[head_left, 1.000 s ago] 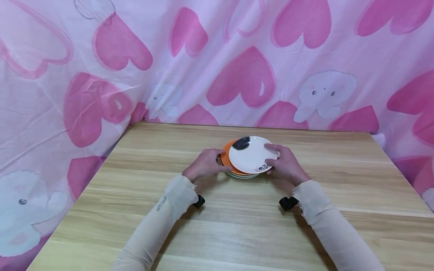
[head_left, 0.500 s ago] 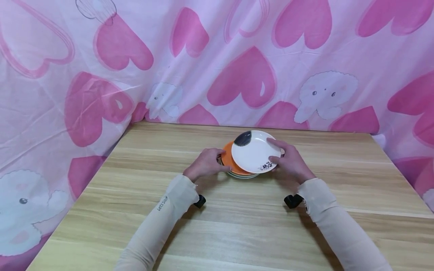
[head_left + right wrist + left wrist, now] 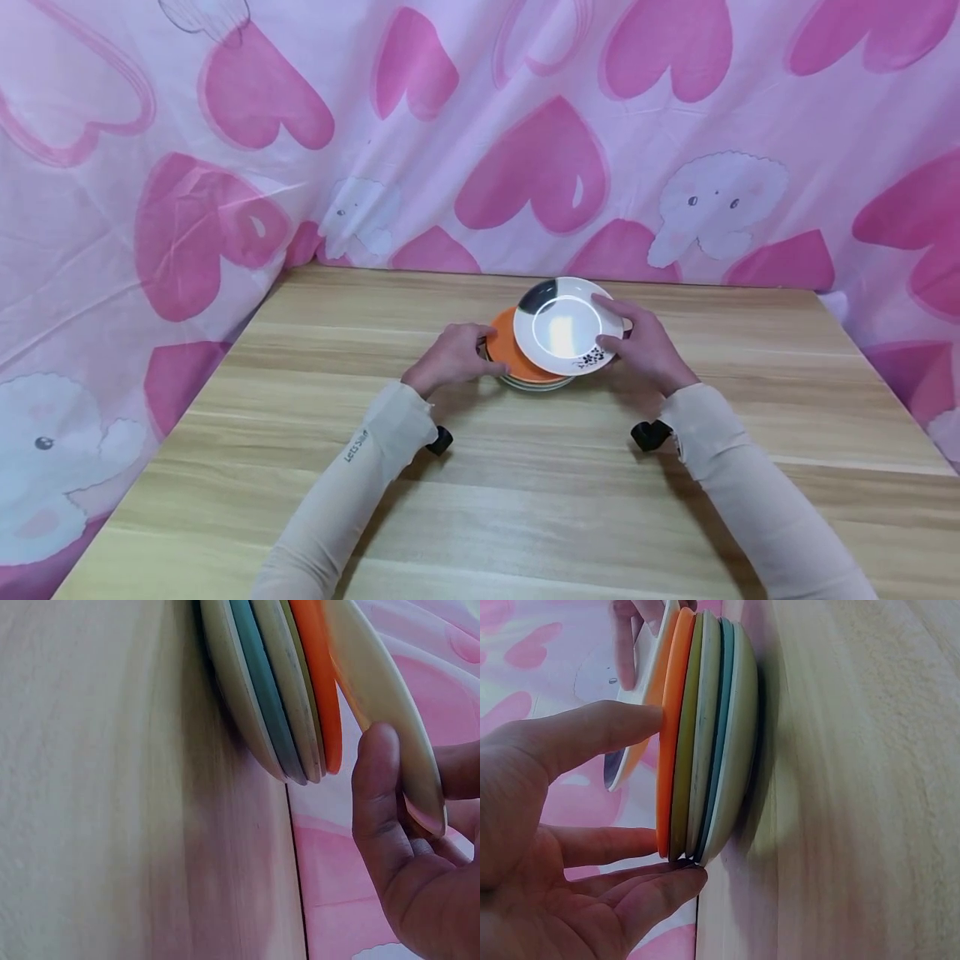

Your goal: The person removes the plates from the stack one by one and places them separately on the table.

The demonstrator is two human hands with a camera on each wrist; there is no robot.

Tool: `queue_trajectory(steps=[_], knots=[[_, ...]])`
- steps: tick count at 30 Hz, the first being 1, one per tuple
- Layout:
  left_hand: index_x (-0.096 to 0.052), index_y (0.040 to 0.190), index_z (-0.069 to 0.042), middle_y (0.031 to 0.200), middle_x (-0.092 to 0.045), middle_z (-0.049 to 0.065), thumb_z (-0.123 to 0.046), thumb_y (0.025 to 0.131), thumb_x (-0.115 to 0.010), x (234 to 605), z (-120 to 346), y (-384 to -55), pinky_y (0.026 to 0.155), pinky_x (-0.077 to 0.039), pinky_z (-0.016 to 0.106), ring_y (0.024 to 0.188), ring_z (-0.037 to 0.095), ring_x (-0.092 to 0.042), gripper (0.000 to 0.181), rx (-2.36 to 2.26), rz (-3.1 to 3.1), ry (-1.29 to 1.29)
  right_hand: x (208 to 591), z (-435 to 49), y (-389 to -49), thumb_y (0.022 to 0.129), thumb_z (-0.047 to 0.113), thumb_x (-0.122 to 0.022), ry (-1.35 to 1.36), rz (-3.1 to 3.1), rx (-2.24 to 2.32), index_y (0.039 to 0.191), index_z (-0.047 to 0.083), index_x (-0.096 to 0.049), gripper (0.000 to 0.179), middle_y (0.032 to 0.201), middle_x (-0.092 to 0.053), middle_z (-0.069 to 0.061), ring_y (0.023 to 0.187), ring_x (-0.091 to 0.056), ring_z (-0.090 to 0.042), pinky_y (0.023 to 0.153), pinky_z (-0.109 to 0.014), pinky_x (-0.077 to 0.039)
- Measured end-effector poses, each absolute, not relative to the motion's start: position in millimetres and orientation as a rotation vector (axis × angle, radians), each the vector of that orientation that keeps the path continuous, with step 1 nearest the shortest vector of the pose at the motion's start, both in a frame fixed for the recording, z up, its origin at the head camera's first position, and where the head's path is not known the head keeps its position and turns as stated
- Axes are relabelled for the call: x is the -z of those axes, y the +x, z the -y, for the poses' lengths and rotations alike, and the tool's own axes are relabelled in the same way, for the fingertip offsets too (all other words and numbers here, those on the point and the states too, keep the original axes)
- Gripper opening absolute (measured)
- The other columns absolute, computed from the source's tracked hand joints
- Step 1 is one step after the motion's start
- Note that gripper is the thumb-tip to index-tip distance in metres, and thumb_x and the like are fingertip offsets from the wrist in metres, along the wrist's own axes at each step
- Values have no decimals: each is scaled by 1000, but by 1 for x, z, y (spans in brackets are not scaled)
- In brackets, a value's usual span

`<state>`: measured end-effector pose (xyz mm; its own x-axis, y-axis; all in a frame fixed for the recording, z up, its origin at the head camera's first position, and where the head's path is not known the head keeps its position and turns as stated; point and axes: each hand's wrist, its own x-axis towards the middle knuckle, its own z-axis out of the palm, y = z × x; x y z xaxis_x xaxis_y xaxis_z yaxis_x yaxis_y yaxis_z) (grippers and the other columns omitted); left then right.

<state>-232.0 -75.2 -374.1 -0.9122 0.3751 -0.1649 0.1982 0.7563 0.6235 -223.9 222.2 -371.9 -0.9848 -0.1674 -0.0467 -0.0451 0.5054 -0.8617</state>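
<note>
A white plate (image 3: pixel 540 337) with a black patch and small dark flowers is held by my right hand (image 3: pixel 647 343), pinched at its right rim. It is tilted and raised at that side over an orange plate (image 3: pixel 517 354). The orange plate tops a stack on the table; olive, cream and teal plates (image 3: pixel 724 705) show below it in the left wrist view. My left hand (image 3: pixel 452 357) holds the stack's left side, thumb on the orange rim and fingertips along the lower edges. In the right wrist view, a gap shows between the white plate's underside (image 3: pixel 382 690) and the orange one.
The stack stands toward the back of a wood-grain table (image 3: pixel 480 500). Behind and beside it hangs a pink cloth (image 3: pixel 420 183) with hearts and white animal figures. A black wrist-worn device (image 3: pixel 651 435) sits under each wrist.
My right hand has lifted the white plate up and slightly right, tilting it and uncovering more of the orange plate. My left hand stays at the stack's left side.
</note>
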Motion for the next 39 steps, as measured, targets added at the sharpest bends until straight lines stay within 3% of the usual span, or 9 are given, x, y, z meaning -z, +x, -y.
queue_trajectory(steps=[15,22,35,39], knots=[[-56,141,-5,139,-62,9,-34,83,-80,372,76,-230,110,-49,37,120,22,-57,69,-912,-2662,422,359,-228,-223,95,3,-62,-160,-2662,1454,156,27,-34,71,163,-30,-19,97,-61,-31,72,-26,-62],[-53,144,-4,146,-58,11,-35,84,-80,374,76,-230,115,-45,40,130,24,-54,73,-921,-2665,410,362,-233,-227,96,4,-62,-178,-2686,1464,156,26,-35,70,163,-30,-19,95,-63,-28,70,-22,-61],[-54,143,-4,146,-58,10,-35,83,-80,374,75,-229,115,-45,39,131,23,-54,72,-925,-2667,420,363,-241,-233,96,0,-61,-195,-2686,1513,157,24,-34,71,162,-29,-23,89,-65,-20,71,-24,-62],[-54,143,-4,146,-58,10,-35,83,-80,373,75,-230,114,-46,39,130,23,-55,72,-923,-2665,417,361,-242,-235,96,1,-61,-187,-2698,1496,157,27,-33,71,164,-27,-21,91,-65,-24,71,-26,-63]])
